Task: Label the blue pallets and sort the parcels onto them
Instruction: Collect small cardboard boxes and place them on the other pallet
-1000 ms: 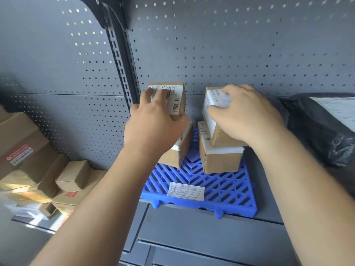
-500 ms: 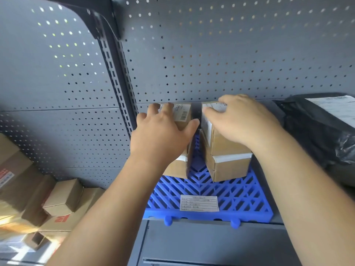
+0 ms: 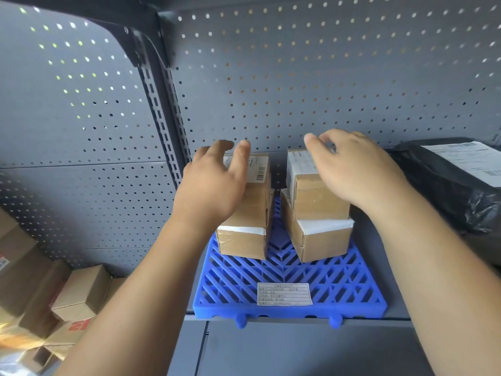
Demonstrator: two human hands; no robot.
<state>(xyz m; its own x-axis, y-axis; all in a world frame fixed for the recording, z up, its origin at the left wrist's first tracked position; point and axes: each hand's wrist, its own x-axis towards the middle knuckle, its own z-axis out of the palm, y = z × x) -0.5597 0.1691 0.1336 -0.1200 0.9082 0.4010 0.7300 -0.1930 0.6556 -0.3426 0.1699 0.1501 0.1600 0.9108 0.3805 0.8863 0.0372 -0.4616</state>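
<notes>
A blue slatted pallet [image 3: 291, 275] lies on the grey shelf with a white paper label [image 3: 284, 293] near its front edge. Two stacks of taped cardboard parcels stand at its back. The left top parcel [image 3: 256, 204] sits on a lower parcel [image 3: 241, 241]. The right top parcel [image 3: 315, 194] sits on another lower parcel [image 3: 322, 237]. My left hand [image 3: 211, 185] lies with loose, fairly straight fingers over the left top parcel. My right hand [image 3: 357, 166] hovers over the right top parcel, fingers relaxed and gripping nothing.
A black plastic mailer bag [image 3: 444, 191] with a white shipping label lies on the shelf right of the pallet. Several cardboard boxes [image 3: 81, 291] are piled at the lower left. A perforated grey back panel [image 3: 298, 90] and a slotted upright [image 3: 160, 118] stand behind.
Both top parcels went down onto the lower parcels. My hands loosened their grip and now lie open over them. The view shifted so that the pallet sits lower in frame.
</notes>
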